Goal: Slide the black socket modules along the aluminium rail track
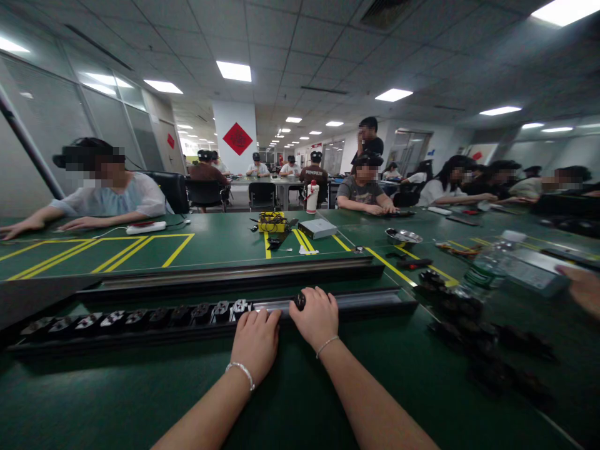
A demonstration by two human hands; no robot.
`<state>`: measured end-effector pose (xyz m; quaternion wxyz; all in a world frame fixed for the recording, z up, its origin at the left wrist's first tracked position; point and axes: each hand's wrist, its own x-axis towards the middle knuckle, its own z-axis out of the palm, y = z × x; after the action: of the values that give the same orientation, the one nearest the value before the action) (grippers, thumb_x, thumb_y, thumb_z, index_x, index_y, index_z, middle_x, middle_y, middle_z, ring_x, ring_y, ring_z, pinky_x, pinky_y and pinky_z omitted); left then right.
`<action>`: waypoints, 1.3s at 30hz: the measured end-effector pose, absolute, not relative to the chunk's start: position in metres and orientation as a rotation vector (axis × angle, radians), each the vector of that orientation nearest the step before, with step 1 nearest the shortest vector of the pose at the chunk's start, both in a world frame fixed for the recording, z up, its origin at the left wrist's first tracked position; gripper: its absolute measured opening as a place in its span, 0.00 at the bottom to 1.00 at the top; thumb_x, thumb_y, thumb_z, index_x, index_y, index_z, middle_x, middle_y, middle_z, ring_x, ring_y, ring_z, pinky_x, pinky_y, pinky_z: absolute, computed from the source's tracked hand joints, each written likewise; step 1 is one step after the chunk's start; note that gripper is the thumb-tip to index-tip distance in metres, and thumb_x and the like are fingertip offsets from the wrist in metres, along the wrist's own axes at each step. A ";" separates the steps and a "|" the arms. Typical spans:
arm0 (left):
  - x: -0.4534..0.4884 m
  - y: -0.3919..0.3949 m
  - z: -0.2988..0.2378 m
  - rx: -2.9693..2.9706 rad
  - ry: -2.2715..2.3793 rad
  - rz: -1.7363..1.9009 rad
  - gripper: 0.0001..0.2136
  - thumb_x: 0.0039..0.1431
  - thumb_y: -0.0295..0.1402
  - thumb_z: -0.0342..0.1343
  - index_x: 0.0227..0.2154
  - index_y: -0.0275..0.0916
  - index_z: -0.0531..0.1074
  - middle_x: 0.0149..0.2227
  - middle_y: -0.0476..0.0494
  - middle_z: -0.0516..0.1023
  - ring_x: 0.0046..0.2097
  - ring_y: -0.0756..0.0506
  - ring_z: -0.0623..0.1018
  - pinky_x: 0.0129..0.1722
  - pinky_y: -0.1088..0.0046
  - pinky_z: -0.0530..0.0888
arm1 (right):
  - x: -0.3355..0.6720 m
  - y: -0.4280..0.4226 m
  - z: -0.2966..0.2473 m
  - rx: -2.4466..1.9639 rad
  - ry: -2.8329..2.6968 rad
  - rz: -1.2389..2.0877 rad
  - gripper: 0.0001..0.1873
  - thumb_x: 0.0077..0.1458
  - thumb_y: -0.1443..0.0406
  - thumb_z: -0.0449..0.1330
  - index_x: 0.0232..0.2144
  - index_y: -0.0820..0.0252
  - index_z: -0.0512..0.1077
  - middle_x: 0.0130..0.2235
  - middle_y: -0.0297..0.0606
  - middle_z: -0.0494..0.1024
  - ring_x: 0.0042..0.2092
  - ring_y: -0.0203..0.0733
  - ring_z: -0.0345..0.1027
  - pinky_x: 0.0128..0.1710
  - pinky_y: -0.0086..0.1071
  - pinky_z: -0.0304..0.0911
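A long black channel rail (375, 304) lies across the green table in front of me, with several black and white socket modules (140, 317) seated along its left half. My left hand (255, 340) rests on the rail's near edge with fingers curled over it, just right of the last module. My right hand (319, 315) is closed on a small black module (299, 301) at the rail's open slot. A second black rail (234, 275) lies parallel just behind.
A heap of loose black modules (450, 300) and a plastic water bottle (487, 265) lie to the right. A metal bowl (404, 236), a grey box (317, 228) and a yellow box (272, 222) stand further back. Other people sit around the tables.
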<state>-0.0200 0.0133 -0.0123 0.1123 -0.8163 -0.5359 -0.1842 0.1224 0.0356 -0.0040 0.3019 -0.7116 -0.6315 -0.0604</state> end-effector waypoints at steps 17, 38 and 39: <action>-0.021 0.013 -0.014 -2.421 -1.571 -0.574 0.15 0.57 0.29 0.43 0.47 0.44 0.63 0.38 0.46 0.71 0.41 0.45 0.68 0.47 0.63 0.60 | 0.126 0.035 -0.004 -1.833 -1.693 -0.146 0.18 0.49 0.56 0.53 0.40 0.59 0.69 0.44 0.42 0.73 0.52 0.46 0.58 0.53 0.40 0.42; -0.021 0.014 -0.015 -2.636 -1.487 -0.624 0.23 0.50 0.27 0.47 0.51 0.45 0.59 0.47 0.46 0.68 0.49 0.45 0.65 0.52 0.63 0.56 | 0.136 0.032 -0.007 -1.682 -1.759 -0.141 0.16 0.48 0.61 0.54 0.41 0.57 0.70 0.42 0.38 0.74 0.50 0.44 0.61 0.50 0.36 0.50; -0.021 0.014 -0.015 -2.637 -1.488 -0.626 0.23 0.50 0.27 0.48 0.51 0.46 0.59 0.48 0.46 0.68 0.49 0.45 0.65 0.52 0.63 0.56 | 0.136 0.032 -0.006 -1.681 -1.760 -0.138 0.16 0.47 0.61 0.54 0.40 0.57 0.70 0.42 0.38 0.74 0.49 0.44 0.61 0.50 0.36 0.51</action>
<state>-0.0210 0.0142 -0.0153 0.0250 -0.8525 -0.4812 -0.2025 0.1357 0.0321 -0.0063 0.3446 -0.6474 -0.6777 -0.0530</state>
